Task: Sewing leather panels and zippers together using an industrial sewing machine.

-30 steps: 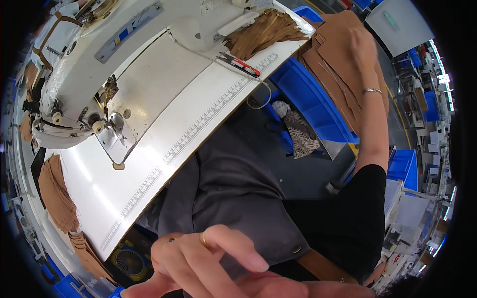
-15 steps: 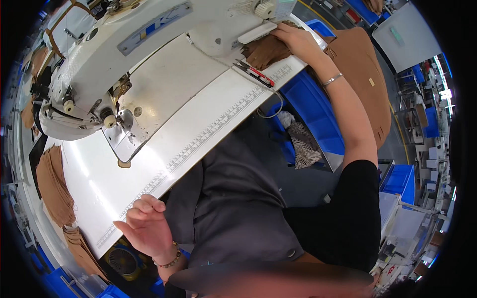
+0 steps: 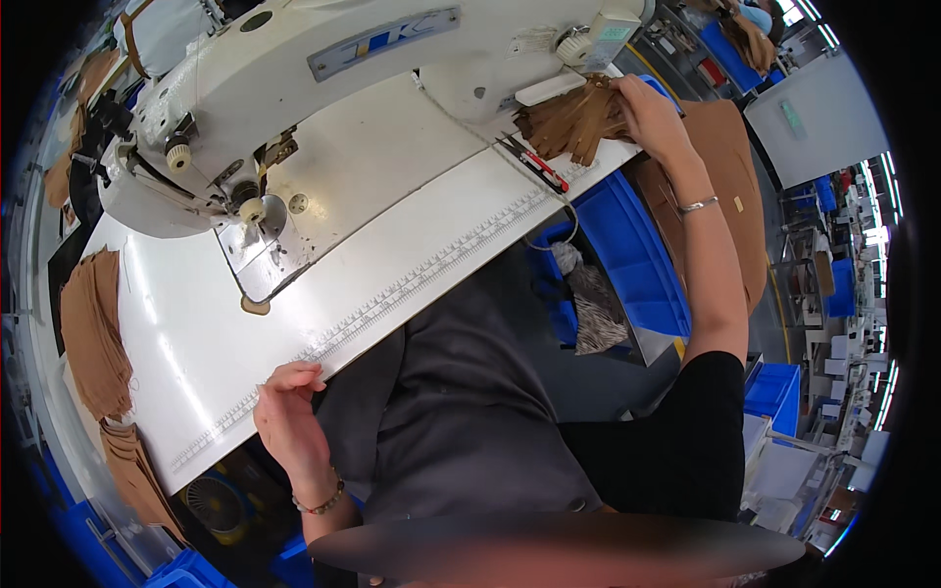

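At the far right of the white sewing table (image 3: 186, 363), my right hand (image 3: 652, 120) has its fingers bent round the edge of a pile of brown fabric strips (image 3: 573, 118). The fingertips are partly hidden among the strips. Near the table's front edge, my left hand (image 3: 292, 416) is raised with loosely bent fingers and nothing seen in it. A white sewing machine (image 3: 392, 49) stands across the table; its needle area lies well beyond my left hand. Red-handled thread snips (image 3: 534, 162) lie just in front of the strips.
Stacked brown fabric pieces (image 3: 96, 333) rest at the table's left end. A blue bin (image 3: 627, 255) stands below the right edge, beside patterned cloth (image 3: 596, 309). Large brown panels (image 3: 720, 196) hang beyond my right forearm. A ruler strip (image 3: 421, 274) runs along the front edge.
The view has shifted, moving the table in the picture. My right hand has drawn to the right edge of the strips, which now show more fully spread. My left hand's fingers have turned rightward.
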`<state>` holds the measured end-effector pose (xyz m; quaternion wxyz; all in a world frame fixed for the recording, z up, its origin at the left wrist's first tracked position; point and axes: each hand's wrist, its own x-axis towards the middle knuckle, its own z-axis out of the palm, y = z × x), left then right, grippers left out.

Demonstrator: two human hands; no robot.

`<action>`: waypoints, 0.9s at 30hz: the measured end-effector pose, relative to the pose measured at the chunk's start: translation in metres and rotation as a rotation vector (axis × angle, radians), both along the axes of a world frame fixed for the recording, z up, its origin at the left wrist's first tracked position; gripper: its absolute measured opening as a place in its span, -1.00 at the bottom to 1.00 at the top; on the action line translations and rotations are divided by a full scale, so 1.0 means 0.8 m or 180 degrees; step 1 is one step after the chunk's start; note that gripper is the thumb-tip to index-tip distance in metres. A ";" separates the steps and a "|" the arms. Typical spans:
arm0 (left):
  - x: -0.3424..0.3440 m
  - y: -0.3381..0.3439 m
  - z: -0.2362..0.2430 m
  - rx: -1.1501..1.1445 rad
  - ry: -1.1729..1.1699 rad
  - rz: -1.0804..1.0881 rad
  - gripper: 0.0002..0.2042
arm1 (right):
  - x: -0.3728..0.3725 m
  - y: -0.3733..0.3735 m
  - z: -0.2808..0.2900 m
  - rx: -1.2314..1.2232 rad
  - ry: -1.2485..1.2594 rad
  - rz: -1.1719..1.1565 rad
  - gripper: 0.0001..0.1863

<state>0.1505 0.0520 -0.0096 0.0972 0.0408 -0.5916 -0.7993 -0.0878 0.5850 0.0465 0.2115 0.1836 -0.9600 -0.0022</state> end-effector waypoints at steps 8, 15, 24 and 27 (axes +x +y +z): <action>-0.010 0.001 -0.002 -0.0050 -0.0012 -0.0139 -0.54 | -0.021 -0.014 0.009 0.0763 -0.0657 0.0397 -0.70; -0.012 0.000 0.001 -0.0120 -0.0120 -0.0349 -0.63 | -0.025 -0.014 -0.001 0.0320 -0.0369 0.0192 -0.79; -0.012 0.000 0.002 -0.0138 -0.0110 -0.0366 -0.63 | -0.042 0.005 -0.011 0.1087 0.1182 0.0023 -0.88; -0.012 0.000 0.002 -0.0141 -0.0114 -0.0377 -0.64 | -0.040 0.016 -0.015 0.1067 0.0658 -0.0179 -0.89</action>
